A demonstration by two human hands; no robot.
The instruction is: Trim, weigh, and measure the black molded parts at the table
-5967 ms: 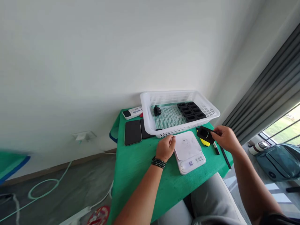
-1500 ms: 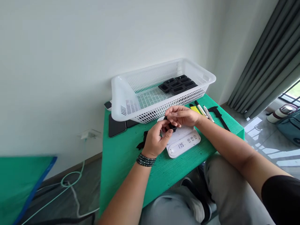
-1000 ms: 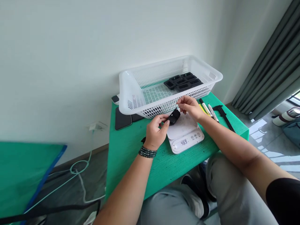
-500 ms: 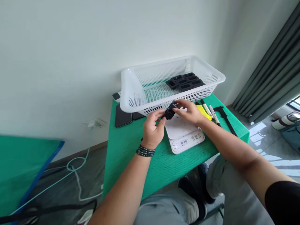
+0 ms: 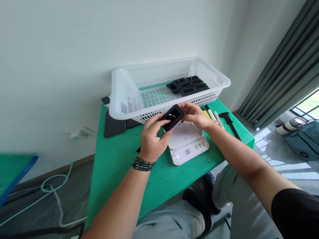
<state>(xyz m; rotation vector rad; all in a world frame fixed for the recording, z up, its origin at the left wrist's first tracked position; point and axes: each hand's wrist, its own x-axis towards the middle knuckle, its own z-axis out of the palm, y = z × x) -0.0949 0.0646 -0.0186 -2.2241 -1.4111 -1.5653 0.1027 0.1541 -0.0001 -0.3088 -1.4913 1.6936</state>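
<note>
Between my two hands is a black rectangular frame-like part with a hollow middle, where a small whitish streak shows. My left hand grips its lower left end, with fingers at the opening and the thumb beneath. My right hand pinches the upper right end. The part is tilted above a white digital scale, whose display reads 0.0. Dark specks lie on the scale's plate. Just behind, a white plastic basket holds several similar black parts.
Right of the scale lie markers, a yellow item partly hidden by my hand, and a black caliper. A dark phone-like slab rests at the left on the green-covered table. Cables run across the floor.
The black part has been lifted off the scale and turned so its opening faces me. The display went from 81.9 to 0.0. My view has shifted slightly right.
</note>
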